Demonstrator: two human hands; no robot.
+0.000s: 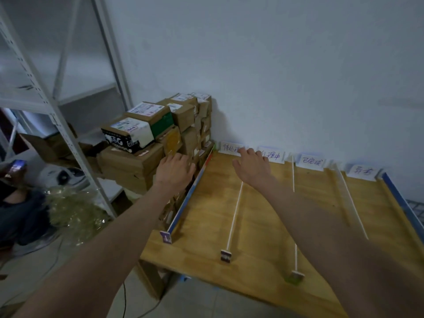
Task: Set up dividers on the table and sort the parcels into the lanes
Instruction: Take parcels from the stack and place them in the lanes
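A wooden table [263,226] carries several thin white dividers [235,216] that run front to back and split it into lanes. White handwritten labels [311,161] stand along its far edge. Left of the table is a stack of cardboard parcels [160,134] piled against the wall. My left hand [174,169] is stretched out with relaxed fingers beside the parcels near the table's left divider and holds nothing. Over the far end of the leftmost lane, my right hand [252,166] is spread open and also holds nothing. No parcels lie in the lanes.
A blue board [188,198] edges the table on the left and another blue board [401,200] on the right. A metal shelving rack [57,111] stands at the left. A person [13,198] sits low at the far left with a phone. Cables lie on the floor.
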